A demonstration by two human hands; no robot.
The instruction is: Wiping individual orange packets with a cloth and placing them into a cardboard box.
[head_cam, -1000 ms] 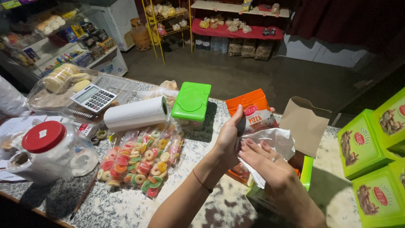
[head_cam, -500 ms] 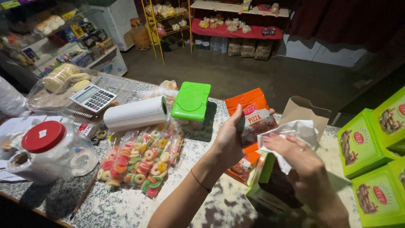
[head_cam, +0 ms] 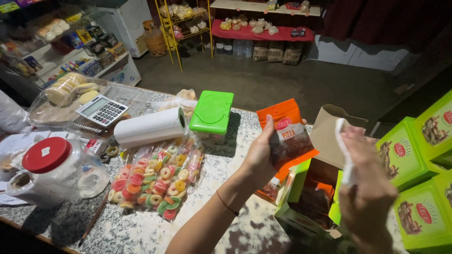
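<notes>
My left hand (head_cam: 262, 159) holds an orange snack packet (head_cam: 288, 136) upright above the counter, thumb on its left edge. My right hand (head_cam: 365, 181) is to the right of it, fingers closed on a white cloth (head_cam: 346, 155) lifted off the packet. Below both hands stands an open green carton (head_cam: 306, 197) with more orange packets inside and a brown cardboard flap (head_cam: 329, 129) raised behind it.
On the speckled stone counter (head_cam: 141, 230) lie bags of ring candies (head_cam: 157, 176), a paper roll (head_cam: 149, 127), a green-lidded box (head_cam: 212, 112), a calculator (head_cam: 101, 110) and a red-lidded jar (head_cam: 54, 169). Closed green cartons (head_cam: 419, 178) stand at the right. Shop shelves (head_cam: 263, 28) line the back.
My right hand has pulled the white cloth away from the packet, up and to the right. My left hand has raised the orange packet slightly and now shows its front.
</notes>
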